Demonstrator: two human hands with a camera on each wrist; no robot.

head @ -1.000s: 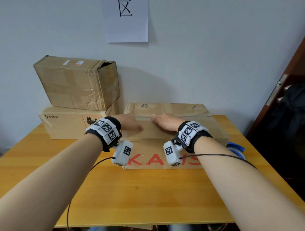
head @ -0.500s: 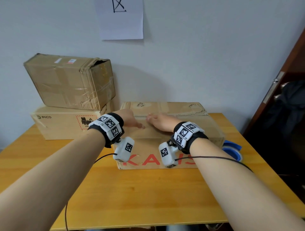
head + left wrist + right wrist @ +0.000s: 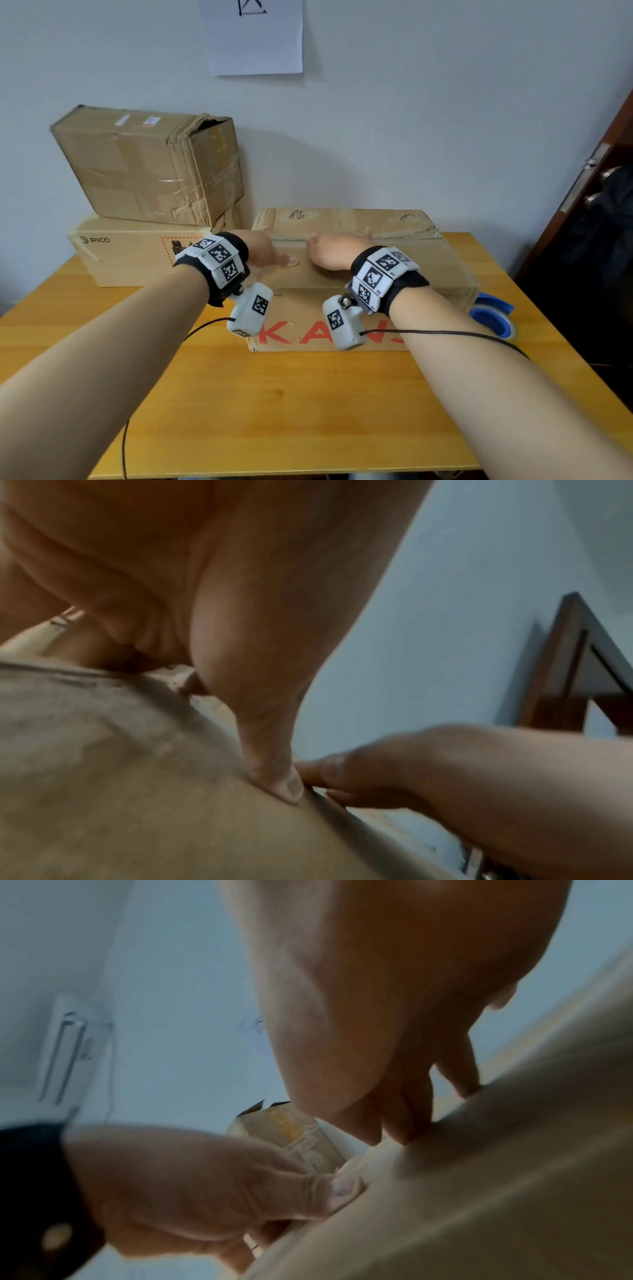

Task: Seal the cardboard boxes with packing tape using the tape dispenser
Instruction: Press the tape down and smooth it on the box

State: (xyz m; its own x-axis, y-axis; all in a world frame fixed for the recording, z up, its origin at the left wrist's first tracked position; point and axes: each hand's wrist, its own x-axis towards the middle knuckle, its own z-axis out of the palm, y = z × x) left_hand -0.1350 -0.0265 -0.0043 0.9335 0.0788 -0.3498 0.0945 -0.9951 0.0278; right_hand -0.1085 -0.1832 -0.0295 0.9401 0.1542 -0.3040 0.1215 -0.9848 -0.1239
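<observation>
A long cardboard box with red letters on its front lies in the middle of the table. Both hands rest on its top at the seam between the flaps. My left hand has its thumb pressed on the near flap, with the fingers curled past the flap's edge. My right hand sits just to the right, its curled fingers at the same edge. The blue tape dispenser lies on the table behind the box's right end, partly hidden.
Two other cardboard boxes are stacked at the back left: a flat PICO box below and a taped, crumpled box tilted on it. The wooden table runs toward me. A dark door stands at the right.
My right hand's fingers, flat on the box top a second ago, have curled at the seam. The left hand stays in place with its thumb on the flap. The head view shifted slightly.
</observation>
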